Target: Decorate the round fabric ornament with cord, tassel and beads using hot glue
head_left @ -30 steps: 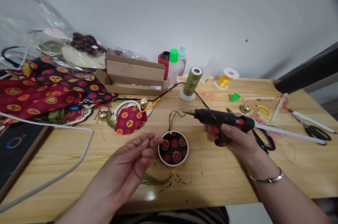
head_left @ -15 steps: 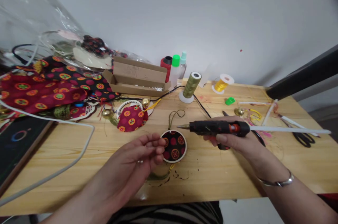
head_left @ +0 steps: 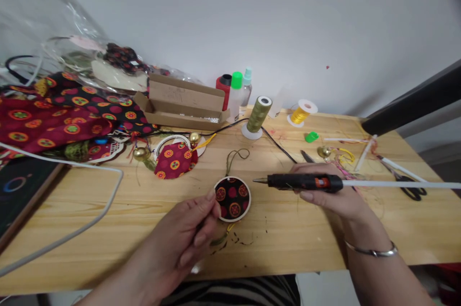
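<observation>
My right hand [head_left: 324, 190] grips a black hot glue gun [head_left: 295, 182], its nozzle pointing left and a long white glue stick [head_left: 399, 184] trailing from its back. Left of the nozzle lies a round pendant [head_left: 233, 199], covered in black flowered fabric inside a white rim. A tiny white bead [head_left: 228, 179] sits at the pendant's top edge, below an olive cord loop [head_left: 230, 159]. My left hand [head_left: 192, 231] is closed, thumb and forefinger pinched beside the pendant's left rim; what they hold is hidden. A yellow and olive tassel [head_left: 223, 237] extends below the pendant.
Maroon flowered fabric [head_left: 54, 123] and a cardboard box [head_left: 183, 104] with small beads lie at the back left. Behind the pendant stands an olive thread spool [head_left: 258, 116]; a yellow spool [head_left: 300, 114] is farther right. Scissors [head_left: 410, 188] lie at right. A grey cable [head_left: 104, 210] crosses the left side.
My left fingers have closed from a loose, half-open curl into a pinch. The glue gun has moved slightly right and down, its nozzle now farther from the pendant. The whole view has shifted a little.
</observation>
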`<state>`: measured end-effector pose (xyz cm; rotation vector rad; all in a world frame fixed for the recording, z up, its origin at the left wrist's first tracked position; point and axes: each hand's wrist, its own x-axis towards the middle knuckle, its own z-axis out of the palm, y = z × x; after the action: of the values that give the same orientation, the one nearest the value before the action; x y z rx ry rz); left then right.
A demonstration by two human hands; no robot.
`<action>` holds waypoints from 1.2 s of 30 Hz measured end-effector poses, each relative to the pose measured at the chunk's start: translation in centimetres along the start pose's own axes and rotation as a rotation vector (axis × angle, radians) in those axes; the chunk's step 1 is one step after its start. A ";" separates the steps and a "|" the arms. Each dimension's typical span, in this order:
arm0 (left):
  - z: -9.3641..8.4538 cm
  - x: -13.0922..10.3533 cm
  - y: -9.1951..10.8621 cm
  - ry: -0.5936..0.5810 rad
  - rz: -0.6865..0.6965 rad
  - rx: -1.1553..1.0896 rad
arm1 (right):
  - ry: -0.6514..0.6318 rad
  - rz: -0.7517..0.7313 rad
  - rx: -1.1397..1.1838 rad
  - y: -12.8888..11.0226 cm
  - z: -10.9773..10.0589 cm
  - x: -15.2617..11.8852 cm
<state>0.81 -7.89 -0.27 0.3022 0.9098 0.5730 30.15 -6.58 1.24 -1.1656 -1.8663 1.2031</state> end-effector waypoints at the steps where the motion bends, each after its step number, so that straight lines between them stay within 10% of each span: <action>1: 0.0 0.0 0.0 0.009 0.002 -0.006 | -0.016 0.004 -0.041 0.0 0.0 0.0; 36: -0.3 0.5 0.4 0.053 0.149 0.123 | -0.036 0.167 -0.516 -2.6 3.0 -1.4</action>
<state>0.63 -7.27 -0.55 0.4701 0.9808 0.6662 27.26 -9.46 2.41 -1.6067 -2.2175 0.8461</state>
